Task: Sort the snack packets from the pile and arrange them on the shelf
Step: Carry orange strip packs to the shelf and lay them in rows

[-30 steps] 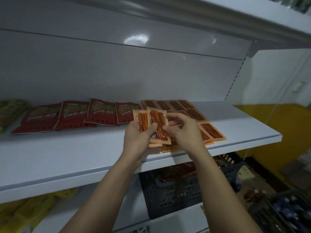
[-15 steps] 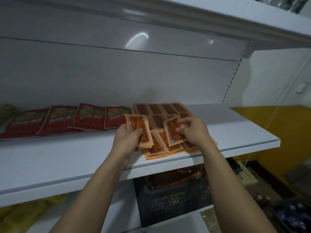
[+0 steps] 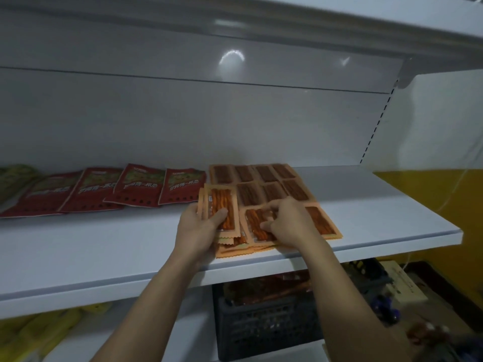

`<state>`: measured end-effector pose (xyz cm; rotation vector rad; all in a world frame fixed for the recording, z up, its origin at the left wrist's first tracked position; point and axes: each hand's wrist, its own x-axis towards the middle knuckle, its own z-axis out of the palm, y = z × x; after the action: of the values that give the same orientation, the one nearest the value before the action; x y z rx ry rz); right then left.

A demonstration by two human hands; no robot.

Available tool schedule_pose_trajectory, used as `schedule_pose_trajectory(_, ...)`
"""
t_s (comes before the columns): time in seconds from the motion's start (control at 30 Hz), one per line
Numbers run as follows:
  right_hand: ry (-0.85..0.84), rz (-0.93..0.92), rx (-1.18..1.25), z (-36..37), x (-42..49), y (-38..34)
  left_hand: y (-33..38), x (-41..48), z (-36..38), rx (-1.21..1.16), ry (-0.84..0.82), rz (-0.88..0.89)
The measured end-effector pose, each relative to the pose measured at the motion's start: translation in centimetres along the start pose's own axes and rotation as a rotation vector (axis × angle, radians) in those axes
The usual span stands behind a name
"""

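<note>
Midway through a restocking job, a person's left hand [image 3: 198,227] grips a stack [image 3: 222,205] of orange snack sachets, thumb curled across the top one, just above the white shelf [image 3: 104,246]. The right hand [image 3: 290,223] pinches a single packet [image 3: 257,226] in curled fingertips, and the packet lies flat on the shelf at the front of the orange group. Much of the sorting looks done: red packets [image 3: 136,186] lie in an overlapping row to the left. Behind the hands, a grid [image 3: 261,184] of orange sachets fills two tidy back rows, and one more sachet is already set at the right end of the front row. The front row is only partly laid, though, and a loose heap [image 3: 243,249] of orange sachets sits at the shelf edge beneath the hands. By the look of it, the stack, the heap and whatever fills the dark crate [image 3: 266,317] below have yet to be placed. Green packets [image 3: 13,178] show at the far left, too blurred to judge.
</note>
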<state>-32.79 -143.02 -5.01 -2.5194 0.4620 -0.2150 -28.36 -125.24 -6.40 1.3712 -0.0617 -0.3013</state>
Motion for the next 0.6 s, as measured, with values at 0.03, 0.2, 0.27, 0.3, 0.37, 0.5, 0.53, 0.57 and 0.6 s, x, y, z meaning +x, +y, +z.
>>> schedule_pose_trajectory(0.03, -0.002, -0.027, 0.017, -0.2, -0.1, 0.0, 0.1, 0.0, 0.3, -0.001, 0.011, 0.011)
schedule_pose_trajectory(0.2, 0.096, -0.125, 0.298, -1.6, -0.1, -0.1, 0.3, 0.3, 2.2, 0.120, 0.072, 0.147)
schedule_pose_trajectory(0.27, 0.113, -0.157, 0.438, -2.3, -0.1, -0.2, 0.5, 0.3, 3.4, 0.169, 0.067, 0.171)
schedule_pose_trajectory(0.3, 0.096, -0.164, 0.494, -2.7, 0.0, -0.1, 0.6, 0.3, 4.0, 0.180, 0.054, 0.184)
schedule_pose_trajectory(0.37, 0.050, -0.179, 0.541, -3.1, 0.5, 0.3, 0.8, 0.4, 5.3, 0.171, 0.028, 0.204)
schedule_pose_trajectory(0.5, 0.041, -0.246, 0.668, -4.5, 1.6, 1.3, 1.3, 0.7, 7.9, 0.149, 0.008, 0.241)
schedule_pose_trajectory(0.53, 0.024, -0.254, 0.680, -4.9, 1.8, 1.7, 1.4, 0.7, 8.6, 0.141, 0.000, 0.246)
schedule_pose_trajectory(0.57, 0.014, -0.260, 0.692, -5.3, 2.0, 2.1, 1.5, 0.7, 9.2, 0.139, -0.009, 0.252)
schedule_pose_trajectory(0.6, 0.021, -0.257, 0.717, -5.7, 2.2, 2.5, 1.6, 0.6, 9.8, 0.139, -0.017, 0.261)
